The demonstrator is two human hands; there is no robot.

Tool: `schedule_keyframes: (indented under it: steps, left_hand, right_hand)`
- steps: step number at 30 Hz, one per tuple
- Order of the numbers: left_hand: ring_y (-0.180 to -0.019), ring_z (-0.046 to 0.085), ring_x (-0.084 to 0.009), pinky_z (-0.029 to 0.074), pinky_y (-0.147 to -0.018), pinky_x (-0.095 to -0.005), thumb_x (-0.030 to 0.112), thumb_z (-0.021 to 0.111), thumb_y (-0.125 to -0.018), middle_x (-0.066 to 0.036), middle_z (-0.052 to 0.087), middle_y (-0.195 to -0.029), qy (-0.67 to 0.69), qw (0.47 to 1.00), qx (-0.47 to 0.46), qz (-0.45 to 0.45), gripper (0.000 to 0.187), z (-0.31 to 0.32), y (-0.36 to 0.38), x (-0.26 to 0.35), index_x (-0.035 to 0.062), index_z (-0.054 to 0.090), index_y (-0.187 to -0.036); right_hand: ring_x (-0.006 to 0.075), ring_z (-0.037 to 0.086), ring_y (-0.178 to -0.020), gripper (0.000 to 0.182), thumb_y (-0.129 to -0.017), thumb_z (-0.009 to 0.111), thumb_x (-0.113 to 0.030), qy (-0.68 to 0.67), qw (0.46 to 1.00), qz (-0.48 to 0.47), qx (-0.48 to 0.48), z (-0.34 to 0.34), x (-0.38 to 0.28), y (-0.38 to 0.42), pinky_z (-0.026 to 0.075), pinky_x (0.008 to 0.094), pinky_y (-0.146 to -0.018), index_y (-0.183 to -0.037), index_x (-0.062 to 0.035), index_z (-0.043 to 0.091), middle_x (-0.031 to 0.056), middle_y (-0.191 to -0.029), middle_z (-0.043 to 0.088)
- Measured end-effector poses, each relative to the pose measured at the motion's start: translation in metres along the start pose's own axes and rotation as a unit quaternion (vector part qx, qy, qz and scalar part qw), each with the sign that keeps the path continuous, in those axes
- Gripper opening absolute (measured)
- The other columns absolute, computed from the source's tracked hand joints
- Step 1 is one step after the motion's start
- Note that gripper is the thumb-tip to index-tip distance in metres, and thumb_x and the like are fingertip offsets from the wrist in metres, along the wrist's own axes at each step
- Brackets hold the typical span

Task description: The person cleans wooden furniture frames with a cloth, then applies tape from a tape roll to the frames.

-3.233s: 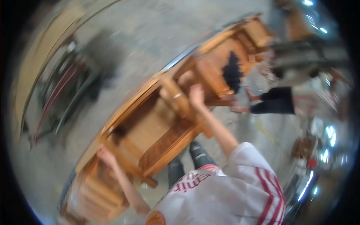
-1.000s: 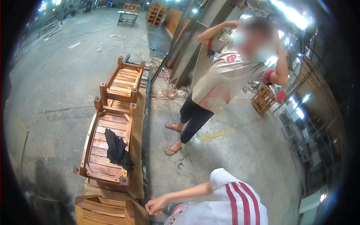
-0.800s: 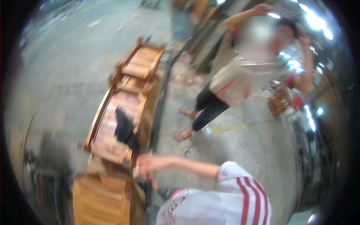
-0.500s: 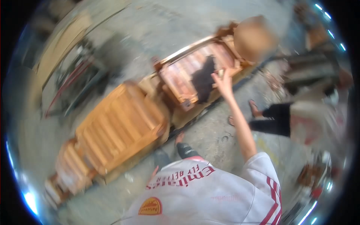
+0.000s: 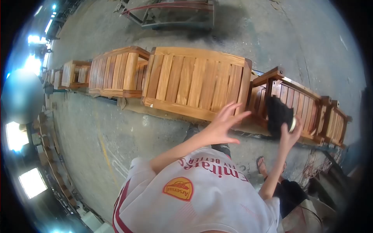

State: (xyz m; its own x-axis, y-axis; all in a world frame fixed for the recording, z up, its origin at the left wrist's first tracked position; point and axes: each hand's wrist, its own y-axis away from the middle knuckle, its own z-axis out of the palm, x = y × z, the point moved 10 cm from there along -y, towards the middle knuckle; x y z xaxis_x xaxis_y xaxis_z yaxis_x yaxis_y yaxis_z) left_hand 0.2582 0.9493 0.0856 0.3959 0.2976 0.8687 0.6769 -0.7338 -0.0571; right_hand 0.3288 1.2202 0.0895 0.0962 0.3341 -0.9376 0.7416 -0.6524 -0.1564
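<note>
My right hand (image 5: 291, 132) is closed on a black cloth (image 5: 279, 115), which hangs in front of a slatted wooden seat (image 5: 309, 105). A pale, rounded edge (image 5: 293, 123) shows between the cloth and my fingers; what it belongs to is hidden. With fingers and thumb spread, my left hand (image 5: 227, 124) holds nothing. It overlaps the near right edge of a slatted wooden tabletop (image 5: 194, 79) in this view.
More slatted wooden pieces (image 5: 110, 72) stand in a line to the left, and another (image 5: 336, 122) at the far right. Beyond the row is a metal-framed cart (image 5: 178, 15) on the concrete floor. A person's sandalled foot (image 5: 262, 165) is close by my right arm.
The black cloth has come up off the wooden seat into my right hand. My left hand has risen into view over the tabletop, and my view has swung left.
</note>
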Motion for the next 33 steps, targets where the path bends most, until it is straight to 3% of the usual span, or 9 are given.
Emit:
schedule_keyframes:
  steps: [4, 8, 16, 18, 20, 22, 25, 27, 33]
  left_hand:
    - [-0.136, 0.035, -0.0393, 0.035, -0.109, -0.0507, 0.022, 0.084, -0.063, -0.016, 0.040, -0.144, 0.039, 0.984, 0.118, 0.127, 0.081, -0.027, -0.026, 0.026, 0.0215, 0.051, -0.136]
    - [-0.107, 0.062, -0.0311, 0.051, -0.093, -0.0377, 0.017, 0.080, -0.070, -0.013, 0.063, -0.114, 0.105, 0.981, 0.160, 0.018, 0.058, -0.087, 0.005, -0.015, 0.0173, 0.060, -0.125]
    - [-0.098, 0.062, -0.0333, 0.049, -0.086, -0.0387, 0.005, 0.079, -0.059, -0.013, 0.066, -0.107, -0.243, 0.861, 0.400, -0.199, 0.058, -0.348, 0.122, -0.184, 0.0111, 0.063, -0.115]
    - [-0.102, 0.060, -0.0340, 0.047, -0.089, -0.0396, 0.025, 0.082, -0.064, -0.015, 0.065, -0.108, -0.258, 0.850, 0.383, -0.252, 0.058, -0.367, 0.121, -0.251, 0.0117, 0.062, -0.116]
    - [-0.109, 0.056, -0.0374, 0.045, -0.091, -0.0469, 0.042, 0.083, -0.064, -0.018, 0.061, -0.113, -0.255, 0.844, 0.373, -0.288, 0.065, -0.352, 0.099, -0.285, 0.0129, 0.061, -0.118]
    - [-0.120, 0.045, -0.0405, 0.035, -0.090, -0.0629, 0.053, 0.081, -0.063, -0.018, 0.050, -0.126, -0.290, 0.813, 0.410, -0.295, 0.075, -0.333, 0.075, -0.306, 0.0167, 0.058, -0.124]
    - [-0.112, 0.049, -0.0333, 0.034, -0.093, -0.0555, 0.053, 0.078, -0.064, -0.011, 0.060, -0.114, -0.309, 0.796, 0.435, -0.285, 0.064, -0.333, 0.021, -0.290, 0.0188, 0.063, -0.116]
    - [-0.123, 0.054, -0.0186, 0.038, -0.091, -0.0581, 0.048, 0.064, -0.085, -0.016, 0.068, -0.110, -0.327, 0.863, 0.280, -0.262, 0.043, -0.298, -0.054, -0.230, 0.0079, 0.068, -0.099]
    - [-0.113, 0.049, -0.0242, 0.033, -0.090, -0.0583, 0.043, 0.078, -0.055, -0.003, 0.061, -0.106, -0.271, 0.959, 0.071, 0.049, 0.064, -0.038, -0.082, -0.136, 0.0162, 0.062, -0.111]
  right_hand:
    - [0.0125, 0.059, -0.090, 0.051, -0.080, 0.068, 0.001, -0.037, 0.993, -0.018, -0.115, 0.084, -0.095, 0.053, 0.048, 0.0217, -0.071, -0.127, -0.0024, 0.047, 0.0080, -0.107, 0.059]
    - [0.0112, 0.061, -0.086, 0.033, -0.094, 0.060, -0.012, -0.161, 0.965, 0.173, -0.110, 0.123, -0.061, 0.049, 0.046, 0.0197, -0.067, -0.124, -0.0029, 0.048, 0.0098, -0.103, 0.063]
    - [0.0123, 0.055, -0.073, 0.034, -0.100, 0.052, -0.021, 0.177, 0.984, -0.016, 0.033, 0.163, 0.057, 0.040, 0.043, 0.0252, -0.062, -0.125, 0.0003, 0.045, 0.0072, -0.086, 0.060]
    - [0.0182, 0.055, -0.078, 0.037, -0.100, 0.052, -0.025, 0.232, 0.969, -0.042, 0.069, 0.173, 0.066, 0.050, 0.046, 0.0315, -0.070, -0.125, 0.0015, 0.046, 0.0105, -0.093, 0.058]
    - [0.0221, 0.057, -0.088, 0.037, -0.100, 0.052, -0.026, 0.212, 0.968, 0.127, 0.051, 0.177, 0.074, 0.063, 0.046, 0.0346, -0.078, -0.124, 0.0014, 0.046, 0.0157, -0.106, 0.058]
    - [0.0204, 0.056, -0.083, 0.037, -0.099, 0.052, -0.027, 0.196, 0.969, 0.099, 0.115, 0.169, 0.084, 0.068, 0.046, 0.0337, -0.075, -0.123, 0.0009, 0.047, 0.0140, -0.101, 0.059]
    - [0.0170, 0.053, -0.074, 0.033, -0.101, 0.050, -0.027, 0.153, 0.970, 0.096, 0.166, 0.161, 0.088, 0.072, 0.045, 0.0311, -0.067, -0.120, -0.0005, 0.046, 0.0100, -0.091, 0.059]
    - [0.0136, 0.051, -0.072, 0.030, -0.102, 0.047, -0.026, 0.039, 0.963, 0.151, 0.219, 0.152, 0.099, 0.079, 0.043, 0.0281, -0.064, -0.120, -0.0018, 0.044, 0.0076, -0.086, 0.056]
    - [0.0096, 0.043, -0.065, 0.021, -0.103, 0.038, -0.016, -0.031, 0.949, 0.136, 0.283, 0.127, 0.107, 0.088, 0.037, 0.0239, -0.056, -0.119, -0.0029, 0.044, 0.0021, -0.077, 0.047]
